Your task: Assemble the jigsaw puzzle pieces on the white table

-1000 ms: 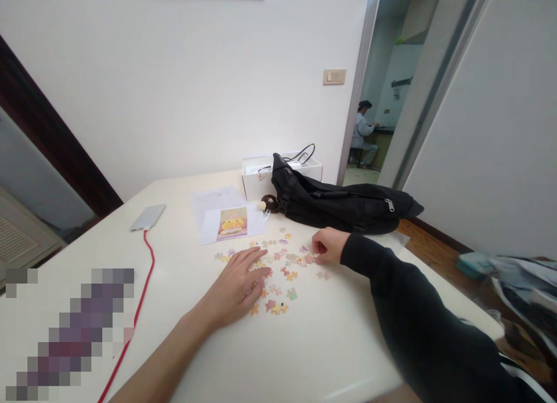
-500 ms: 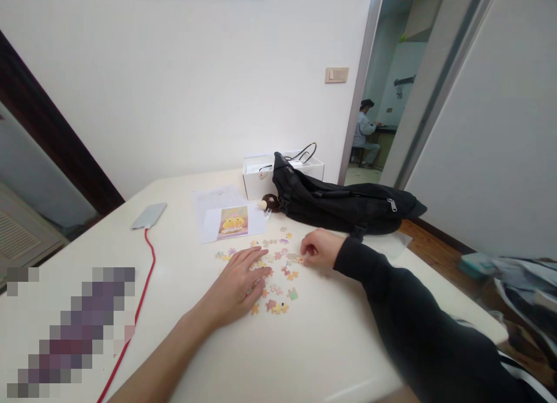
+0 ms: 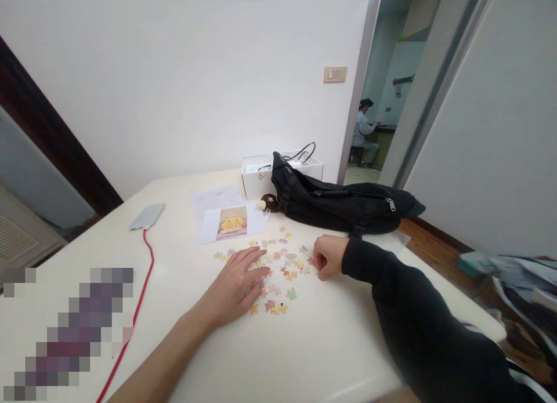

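Several small pastel jigsaw pieces (image 3: 291, 294) lie scattered on the white table (image 3: 278, 356). My left hand (image 3: 238, 282) rests over the left part of them, fingers spread and palm down, hiding some pieces. At the right edge of the scatter, my right hand (image 3: 331, 256) is closed with its fingers curled down. A pinkish piece (image 3: 311, 261) shows right beside those fingertips; whatever they grip is hidden. Behind the pieces lies a sheet with a printed picture (image 3: 232, 223) of a yellow character.
A black bag (image 3: 339, 206) lies across the back right, before a white box (image 3: 256, 182) with cables. On the left are a grey power bank (image 3: 148, 216) and its red cable (image 3: 148, 275). A blurred patch covers the lower left. A person (image 3: 364, 130) sits beyond the doorway.
My right hand has shifted right and slightly nearer to me, with its fingers more curled. Pieces it covered now show. My left hand stays in place.
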`<state>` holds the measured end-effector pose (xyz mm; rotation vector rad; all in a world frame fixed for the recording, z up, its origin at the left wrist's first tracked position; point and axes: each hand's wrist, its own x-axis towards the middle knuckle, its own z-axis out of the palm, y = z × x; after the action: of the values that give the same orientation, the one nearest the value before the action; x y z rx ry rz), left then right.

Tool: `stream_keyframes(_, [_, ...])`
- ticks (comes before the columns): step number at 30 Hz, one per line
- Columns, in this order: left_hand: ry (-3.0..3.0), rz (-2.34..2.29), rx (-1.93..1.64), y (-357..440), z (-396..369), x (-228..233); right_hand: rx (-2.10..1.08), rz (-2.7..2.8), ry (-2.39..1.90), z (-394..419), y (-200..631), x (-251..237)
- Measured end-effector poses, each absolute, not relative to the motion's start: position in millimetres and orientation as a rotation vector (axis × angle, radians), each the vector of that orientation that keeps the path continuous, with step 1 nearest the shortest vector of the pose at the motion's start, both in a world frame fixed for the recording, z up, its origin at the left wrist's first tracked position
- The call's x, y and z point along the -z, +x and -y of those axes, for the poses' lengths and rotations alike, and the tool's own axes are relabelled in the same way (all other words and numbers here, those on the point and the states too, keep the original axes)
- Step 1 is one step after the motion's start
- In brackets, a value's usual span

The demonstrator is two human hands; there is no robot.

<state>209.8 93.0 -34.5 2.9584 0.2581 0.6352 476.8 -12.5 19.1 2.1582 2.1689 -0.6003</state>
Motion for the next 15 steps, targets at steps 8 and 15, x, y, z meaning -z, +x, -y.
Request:
stream_keyframes(8, [2.987,-0.369,-0.719,208,-102,33,0.550,-2.331,2.245,9,474,-20])
stream_keyframes(15, [2.887,-0.865,-0.766,198,-126,39,0.564,-2.717,2.126,1,446,-4])
